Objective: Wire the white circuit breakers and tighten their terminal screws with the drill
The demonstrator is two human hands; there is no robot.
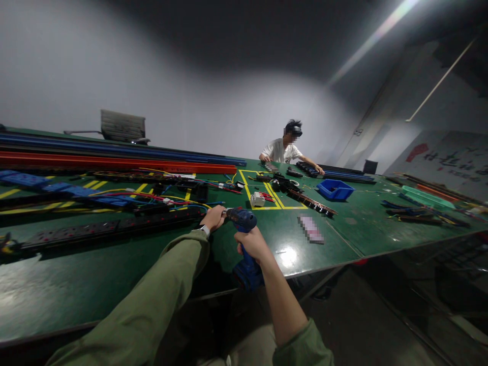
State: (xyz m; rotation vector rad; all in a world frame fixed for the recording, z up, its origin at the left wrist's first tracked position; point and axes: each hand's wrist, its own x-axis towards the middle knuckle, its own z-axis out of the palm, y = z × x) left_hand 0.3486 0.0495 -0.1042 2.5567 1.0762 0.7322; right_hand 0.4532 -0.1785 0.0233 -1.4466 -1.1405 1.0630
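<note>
My right hand (253,244) is wrapped round the handle of a blue cordless drill (244,219), whose chuck points left. My left hand (213,217), with a white band at the wrist, is closed on the right end of a long black power strip (114,230) on the green table. The drill's tip meets the fingers of that hand, so the bit and the exact contact point are hidden. Red, yellow and blue wires (183,202) lie just behind the strip. A white block with red parts (258,199) stands to the right, beyond the drill.
Blue strips (64,189) and a long orange-red channel (114,163) lie behind on the left. A blue bin (335,189), a copper-coloured strip (310,202) and a pixelated flat item (310,229) are to the right. Across the table (343,239) sits another person (282,150), reaching toward black rails.
</note>
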